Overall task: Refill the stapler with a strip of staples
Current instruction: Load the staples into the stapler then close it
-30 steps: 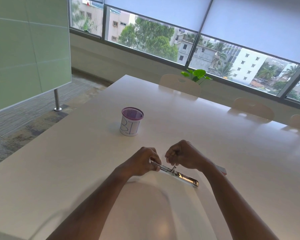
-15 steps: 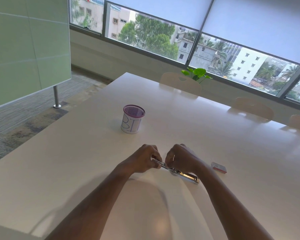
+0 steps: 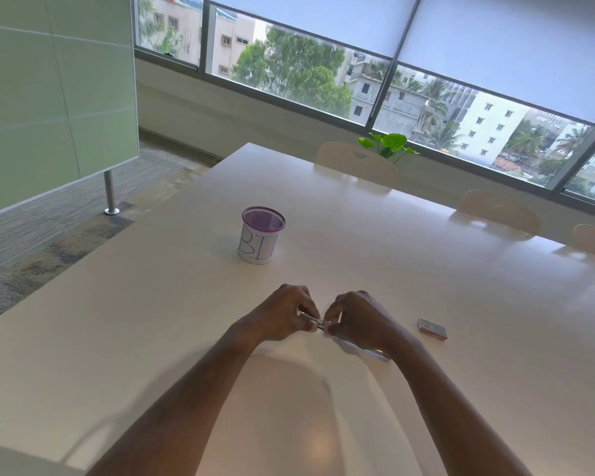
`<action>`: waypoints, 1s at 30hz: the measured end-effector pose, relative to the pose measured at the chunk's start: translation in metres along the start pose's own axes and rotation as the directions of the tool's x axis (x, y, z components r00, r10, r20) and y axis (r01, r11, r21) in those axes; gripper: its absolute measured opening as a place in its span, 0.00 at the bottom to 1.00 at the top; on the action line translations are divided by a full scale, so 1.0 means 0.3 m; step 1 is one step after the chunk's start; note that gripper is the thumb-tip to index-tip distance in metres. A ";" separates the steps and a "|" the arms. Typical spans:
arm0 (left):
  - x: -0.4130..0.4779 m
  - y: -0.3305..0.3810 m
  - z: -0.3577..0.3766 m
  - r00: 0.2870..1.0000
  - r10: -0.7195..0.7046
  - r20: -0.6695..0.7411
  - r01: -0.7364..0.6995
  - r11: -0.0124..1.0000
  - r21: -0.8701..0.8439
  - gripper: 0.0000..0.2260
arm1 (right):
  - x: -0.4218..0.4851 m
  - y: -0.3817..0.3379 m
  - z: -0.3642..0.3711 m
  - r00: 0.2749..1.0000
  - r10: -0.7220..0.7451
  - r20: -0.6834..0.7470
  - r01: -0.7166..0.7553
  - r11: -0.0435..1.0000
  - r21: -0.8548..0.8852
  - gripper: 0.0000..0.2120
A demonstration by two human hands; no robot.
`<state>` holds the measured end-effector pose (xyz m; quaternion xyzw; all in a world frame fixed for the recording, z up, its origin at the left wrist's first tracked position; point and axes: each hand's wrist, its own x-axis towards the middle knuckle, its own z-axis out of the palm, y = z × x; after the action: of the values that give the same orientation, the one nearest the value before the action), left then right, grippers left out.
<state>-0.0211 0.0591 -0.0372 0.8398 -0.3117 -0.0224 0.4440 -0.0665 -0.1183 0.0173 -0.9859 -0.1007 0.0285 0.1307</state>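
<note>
A slim metal stapler (image 3: pixel 315 321) lies low over the white table (image 3: pixel 461 304), held between both hands. My left hand (image 3: pixel 284 312) grips its left end. My right hand (image 3: pixel 356 321) is closed over the middle and right part, fingers pinched at the stapler's top; whether it holds a staple strip is hidden. The stapler's far end (image 3: pixel 380 355) peeks out blurred under my right wrist. A small red and white staple box (image 3: pixel 431 328) lies on the table to the right of my right hand.
A mesh cup with a purple rim and "BIN" written on it (image 3: pixel 261 235) stands beyond my hands. Chairs (image 3: pixel 356 163) line the table's far side below the window. A green partition (image 3: pixel 49 97) stands at the left.
My right hand has slid left and down over the stapler, covering most of it. The staple box, hidden behind my right forearm before, is now in plain sight. The view has shifted slightly.
</note>
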 end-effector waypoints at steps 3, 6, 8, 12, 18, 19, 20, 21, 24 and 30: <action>0.001 -0.004 0.002 1.000 -0.010 -0.009 0.010 1.000 -0.017 0.08 | -0.017 0.042 -0.036 0.999 0.036 0.001 -0.036 0.994 0.104 0.14; 0.004 -0.010 0.001 1.000 -0.016 -0.025 0.015 0.999 -0.043 0.07 | -0.061 0.105 -0.061 0.995 0.037 0.094 -0.051 0.987 0.153 0.18; 0.009 -0.020 -0.001 0.999 -0.020 -0.044 0.017 0.997 -0.070 0.07 | -0.094 0.133 -0.049 0.992 0.038 0.121 -0.060 0.982 0.181 0.18; 0.014 -0.034 -0.004 0.997 -0.046 -0.067 0.034 0.984 -0.173 0.07 | -0.119 0.154 -0.008 1.000 0.023 0.018 -0.027 0.974 0.225 0.13; 0.013 -0.025 0.009 0.994 -0.110 -0.001 0.083 0.760 -0.645 0.06 | -0.109 0.161 -0.004 0.994 0.035 -0.107 0.001 0.947 0.320 0.06; 0.015 -0.024 0.010 0.994 -0.113 0.002 0.083 0.720 -0.689 0.06 | -0.107 0.163 -0.013 0.995 0.039 -0.097 -0.002 0.935 0.356 0.06; 0.016 -0.022 0.009 0.993 -0.117 0.003 0.083 0.685 -0.724 0.06 | -0.105 0.163 -0.024 0.995 0.039 -0.090 0.001 0.915 0.403 0.07; 0.016 -0.020 0.011 0.993 -0.121 0.004 0.083 0.652 -0.754 0.06 | -0.105 0.162 -0.036 0.995 0.036 -0.095 0.010 0.896 0.443 0.08; 0.015 -0.013 0.009 0.990 -0.142 0.009 0.091 0.584 -0.807 0.06 | -0.105 0.153 -0.076 0.993 -0.006 -0.119 0.062 0.879 0.473 0.15; 0.011 0.005 -0.007 0.987 -0.152 0.048 0.115 0.472 -0.874 0.09 | -0.090 0.114 -0.135 0.991 -0.135 -0.005 0.126 0.907 0.403 0.24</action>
<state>-0.0186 0.0582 -0.0343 0.5196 -0.1827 -0.1970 0.8111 -0.0828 -0.1664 0.0483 -0.9287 -0.1599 0.0511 0.3308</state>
